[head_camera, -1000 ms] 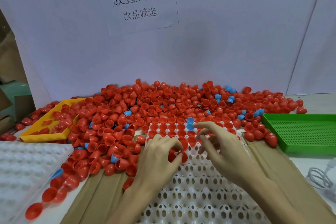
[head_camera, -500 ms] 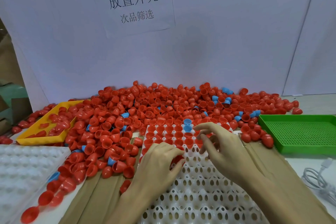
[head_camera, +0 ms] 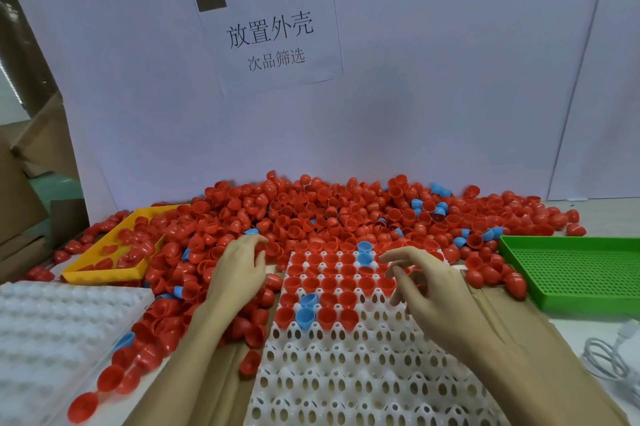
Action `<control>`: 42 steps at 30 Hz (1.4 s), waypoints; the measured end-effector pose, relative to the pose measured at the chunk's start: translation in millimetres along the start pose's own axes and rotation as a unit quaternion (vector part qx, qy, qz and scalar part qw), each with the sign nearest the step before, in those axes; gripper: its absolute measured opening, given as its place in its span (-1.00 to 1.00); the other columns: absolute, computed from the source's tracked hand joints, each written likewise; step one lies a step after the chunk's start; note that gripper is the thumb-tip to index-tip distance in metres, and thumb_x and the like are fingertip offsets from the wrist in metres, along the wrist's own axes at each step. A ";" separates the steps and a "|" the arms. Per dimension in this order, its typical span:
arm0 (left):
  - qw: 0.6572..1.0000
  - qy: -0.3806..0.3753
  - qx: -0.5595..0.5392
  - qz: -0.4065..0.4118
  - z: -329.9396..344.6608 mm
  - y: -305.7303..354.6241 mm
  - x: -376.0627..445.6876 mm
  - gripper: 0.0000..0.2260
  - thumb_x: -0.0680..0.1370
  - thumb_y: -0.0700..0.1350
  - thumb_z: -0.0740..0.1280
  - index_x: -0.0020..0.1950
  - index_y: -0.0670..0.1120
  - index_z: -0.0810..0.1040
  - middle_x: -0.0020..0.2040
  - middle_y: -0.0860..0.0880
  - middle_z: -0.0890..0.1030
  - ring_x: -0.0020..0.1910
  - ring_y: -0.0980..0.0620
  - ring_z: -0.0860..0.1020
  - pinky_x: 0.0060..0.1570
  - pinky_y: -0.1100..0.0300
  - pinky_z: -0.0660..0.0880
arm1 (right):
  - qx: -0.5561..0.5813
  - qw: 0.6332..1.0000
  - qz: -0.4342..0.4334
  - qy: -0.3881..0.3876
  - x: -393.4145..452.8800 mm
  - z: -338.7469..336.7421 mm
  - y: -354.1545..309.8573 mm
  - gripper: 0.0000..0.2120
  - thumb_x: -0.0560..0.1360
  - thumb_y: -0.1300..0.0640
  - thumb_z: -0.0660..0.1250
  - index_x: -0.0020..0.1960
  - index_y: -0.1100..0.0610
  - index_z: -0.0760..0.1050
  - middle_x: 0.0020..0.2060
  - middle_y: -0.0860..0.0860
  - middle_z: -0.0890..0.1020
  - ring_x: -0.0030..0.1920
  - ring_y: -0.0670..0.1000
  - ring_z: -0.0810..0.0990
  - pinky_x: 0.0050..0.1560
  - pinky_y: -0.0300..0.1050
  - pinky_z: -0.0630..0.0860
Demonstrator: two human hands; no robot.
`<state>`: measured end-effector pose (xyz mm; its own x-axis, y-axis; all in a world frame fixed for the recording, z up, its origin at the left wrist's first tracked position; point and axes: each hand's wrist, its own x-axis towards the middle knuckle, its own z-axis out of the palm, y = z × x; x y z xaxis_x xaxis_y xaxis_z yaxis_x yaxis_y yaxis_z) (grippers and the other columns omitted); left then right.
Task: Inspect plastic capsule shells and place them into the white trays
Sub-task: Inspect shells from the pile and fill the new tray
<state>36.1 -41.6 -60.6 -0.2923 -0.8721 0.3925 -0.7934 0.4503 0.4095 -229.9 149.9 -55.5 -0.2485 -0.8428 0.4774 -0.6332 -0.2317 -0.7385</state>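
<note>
A white tray [head_camera: 346, 373] with round holes lies in front of me; its far rows hold red shells and a few blue ones [head_camera: 306, 316]. A big heap of red capsule shells [head_camera: 311, 214], with some blue ones, covers the table behind and left of it. My left hand [head_camera: 239, 270] rests palm down on the heap just left of the tray, fingers spread over shells; whether it grips one is hidden. My right hand [head_camera: 426, 283] hovers over the tray's right side, fingers apart, nothing visible in them.
A yellow tray [head_camera: 104, 270] with red shells sits at the left, a second white tray [head_camera: 45, 339] at the near left, a green perforated tray [head_camera: 571, 273] at the right. A white cable [head_camera: 609, 356] lies near right. A white board with a paper sign stands behind.
My left hand left the tray's middle and moved left onto the shell heap. The right hand stayed over the tray. More filled holes show where the left hand was.
</note>
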 end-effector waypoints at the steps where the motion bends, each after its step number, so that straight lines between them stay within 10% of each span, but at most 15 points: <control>1: 1.000 -0.011 0.021 0.009 0.6 -5.2 5.8 -0.71 0.66 -0.18 0.33 0.39 -0.08 0.58 0.33 -0.02 0.61 0.35 -0.02 0.52 0.28 0.05 0.52 | -0.003 1.000 -0.001 0.001 -0.2 0.2 -0.1 -0.76 0.67 0.29 0.31 0.17 -0.02 0.61 -0.14 -0.10 0.69 -0.24 -0.05 0.72 -0.31 -0.31 0.55; 13: 0.993 -0.003 0.084 0.082 22.9 -17.0 19.5 -0.94 0.57 -0.12 0.50 0.01 0.02 0.72 -0.01 0.13 0.69 0.14 0.03 0.54 0.18 0.00 0.51 | -0.029 1.000 -0.010 -0.007 -2.0 0.0 -3.6 -0.79 0.67 0.25 0.31 0.14 -0.01 0.63 -0.06 -0.17 0.67 -0.23 -0.09 0.71 -0.30 -0.38 0.51; 24: 0.972 0.121 -0.193 0.060 -8.0 23.0 -8.8 -0.93 0.62 -0.11 0.45 0.09 0.03 0.67 0.05 0.22 0.67 0.11 0.23 0.60 0.11 0.43 0.45 | -0.007 1.000 0.005 -0.010 -1.6 -2.9 -5.4 -0.78 0.67 0.27 0.30 0.12 0.00 0.64 -0.07 -0.16 0.68 -0.26 -0.09 0.72 -0.30 -0.34 0.53; 35: 0.801 -0.131 -0.584 0.004 -2.4 110.5 -74.3 -0.83 0.63 -0.01 0.43 0.16 -0.03 0.72 0.13 -0.12 0.74 0.18 -0.11 0.70 0.22 0.12 0.61 | 0.131 0.988 0.031 -0.076 -4.9 5.5 -16.5 -0.58 0.50 -0.06 0.52 0.32 -0.19 0.53 0.05 -0.13 0.67 -0.05 0.01 0.74 -0.17 -0.11 0.69; 42: 0.730 -0.162 -0.661 -0.060 2.3 109.1 -81.1 -0.80 0.61 -0.08 0.45 0.17 -0.14 0.73 0.17 -0.17 0.72 0.22 -0.12 0.69 0.19 0.14 0.62 | 0.112 0.990 0.032 -0.072 -6.5 8.9 -17.6 -0.77 0.54 0.03 0.50 0.19 -0.04 0.61 -0.02 -0.13 0.72 -0.12 -0.01 0.75 -0.21 -0.12 0.67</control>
<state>-28.0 77.8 -49.7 -0.5441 -0.8237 0.1599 0.3229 -0.0296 0.9460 -210.6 155.2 -49.9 -0.1653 -0.9165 0.3642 -0.4362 -0.2633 -0.8605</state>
